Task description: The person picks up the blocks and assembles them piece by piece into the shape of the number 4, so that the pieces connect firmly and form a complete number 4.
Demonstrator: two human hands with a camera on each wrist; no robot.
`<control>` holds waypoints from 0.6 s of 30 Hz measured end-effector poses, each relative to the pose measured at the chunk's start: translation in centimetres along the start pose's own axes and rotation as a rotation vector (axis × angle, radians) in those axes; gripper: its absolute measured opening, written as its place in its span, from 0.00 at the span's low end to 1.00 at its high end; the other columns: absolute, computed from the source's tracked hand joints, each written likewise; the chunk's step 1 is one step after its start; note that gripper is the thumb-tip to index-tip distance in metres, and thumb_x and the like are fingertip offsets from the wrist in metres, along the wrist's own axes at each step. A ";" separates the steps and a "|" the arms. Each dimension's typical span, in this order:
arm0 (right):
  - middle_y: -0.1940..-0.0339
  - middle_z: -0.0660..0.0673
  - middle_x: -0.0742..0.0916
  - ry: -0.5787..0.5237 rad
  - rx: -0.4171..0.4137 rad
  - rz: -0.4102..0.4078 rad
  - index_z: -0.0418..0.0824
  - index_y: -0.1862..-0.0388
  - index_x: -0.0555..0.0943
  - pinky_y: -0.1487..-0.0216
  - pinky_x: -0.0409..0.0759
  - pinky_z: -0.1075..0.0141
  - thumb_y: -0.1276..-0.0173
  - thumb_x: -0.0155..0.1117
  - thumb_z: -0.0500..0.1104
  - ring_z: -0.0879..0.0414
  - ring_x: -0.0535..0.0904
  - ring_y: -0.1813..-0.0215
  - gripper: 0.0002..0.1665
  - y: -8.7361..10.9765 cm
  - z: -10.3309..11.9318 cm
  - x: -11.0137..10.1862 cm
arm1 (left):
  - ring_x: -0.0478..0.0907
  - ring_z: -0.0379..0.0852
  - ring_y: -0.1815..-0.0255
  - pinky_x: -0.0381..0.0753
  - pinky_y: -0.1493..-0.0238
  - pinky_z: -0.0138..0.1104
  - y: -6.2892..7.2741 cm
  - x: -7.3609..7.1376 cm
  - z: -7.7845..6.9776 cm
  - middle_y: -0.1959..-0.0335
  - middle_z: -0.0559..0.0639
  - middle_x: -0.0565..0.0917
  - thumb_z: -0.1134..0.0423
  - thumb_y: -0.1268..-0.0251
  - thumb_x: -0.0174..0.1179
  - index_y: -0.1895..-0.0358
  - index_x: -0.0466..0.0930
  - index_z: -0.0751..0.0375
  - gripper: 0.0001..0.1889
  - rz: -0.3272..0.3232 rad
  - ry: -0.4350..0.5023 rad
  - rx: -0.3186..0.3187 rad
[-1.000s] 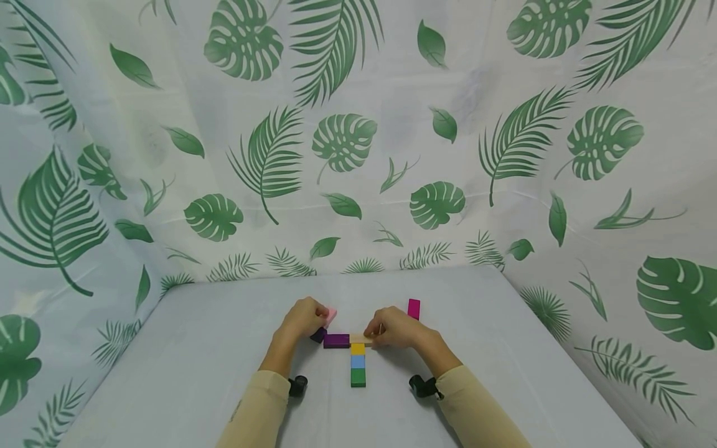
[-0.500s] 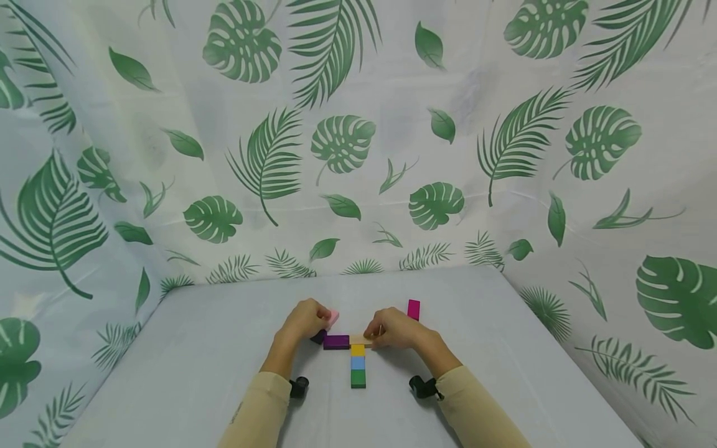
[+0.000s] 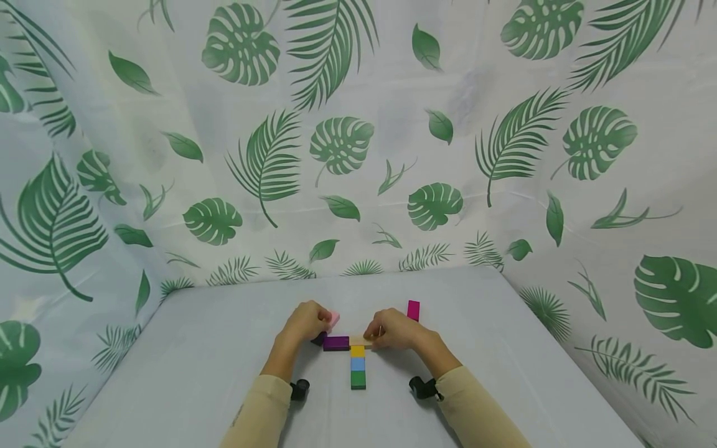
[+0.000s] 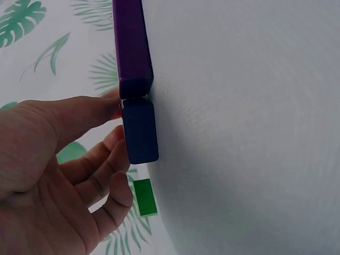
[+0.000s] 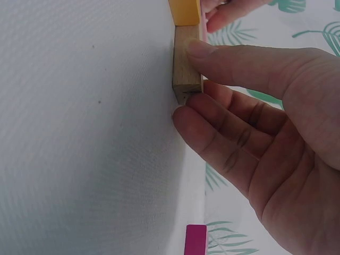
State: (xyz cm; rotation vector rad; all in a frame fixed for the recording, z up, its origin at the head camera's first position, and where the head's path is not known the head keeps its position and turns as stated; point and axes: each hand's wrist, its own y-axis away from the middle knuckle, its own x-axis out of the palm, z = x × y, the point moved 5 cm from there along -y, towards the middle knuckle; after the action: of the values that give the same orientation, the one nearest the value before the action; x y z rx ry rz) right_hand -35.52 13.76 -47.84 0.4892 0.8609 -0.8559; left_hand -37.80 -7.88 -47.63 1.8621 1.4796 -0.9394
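Head view: we see two hands in beige sleeves working over a pale grey table [image 3: 196, 348], near the middle of its near half. The left hand [image 3: 304, 322] curls its fingers around a dark navy block [image 3: 318, 338], which sits end to end with a purple block [image 3: 336, 342]; a pale pink block [image 3: 333, 319] peeks out just beyond the knuckles. In the left wrist view, the thumb and fingertips [image 4: 114, 139] pinch the navy block [image 4: 139, 130] from both sides, right against the end of the purple block [image 4: 132, 42].

The right hand [image 3: 392, 328] pinches a plain wooden block [image 3: 358, 340] lying to the right of the purple one. In the right wrist view, thumb and fingers [image 5: 196, 119] close on the wooden block [image 5: 186, 58], whose far end touches a yellow block [image 5: 184, 11].

From the yellow block [image 3: 358, 351], a blue block [image 3: 358, 364] and a green block [image 3: 358, 379] run in a line toward the table's near edge. A magenta block [image 3: 413, 310] lies apart, just beyond the right hand.

Both palms hide much of what they hold. We cannot tell whether the pink block touches the left hand.
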 end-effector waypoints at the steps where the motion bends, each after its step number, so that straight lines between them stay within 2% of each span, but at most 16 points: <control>1: 0.63 0.54 0.87 0.000 -0.001 -0.001 0.44 0.52 0.92 0.60 0.80 0.67 0.36 0.77 0.38 0.58 0.78 0.59 0.12 0.0 0.0 0.0 | 0.80 0.45 0.61 0.86 0.53 0.42 0.0 0.0 0.0 0.58 0.53 0.89 0.66 0.34 0.71 0.50 0.90 0.65 0.12 0.000 0.000 0.000; 18: 0.63 0.53 0.86 0.003 0.010 0.000 0.44 0.51 0.92 0.60 0.80 0.67 0.35 0.77 0.38 0.57 0.78 0.59 0.13 0.1 0.1 -0.1 | 0.81 0.45 0.61 0.86 0.52 0.43 -0.2 0.1 0.2 0.56 0.52 0.90 0.65 0.34 0.70 0.49 0.90 0.63 0.12 0.011 -0.028 0.006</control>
State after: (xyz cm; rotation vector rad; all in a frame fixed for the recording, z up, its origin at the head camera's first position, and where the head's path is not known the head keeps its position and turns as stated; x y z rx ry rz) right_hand -35.41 13.82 -47.75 0.4992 0.8601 -0.8601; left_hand -38.06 -7.92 -47.77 1.8520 1.4500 -0.9619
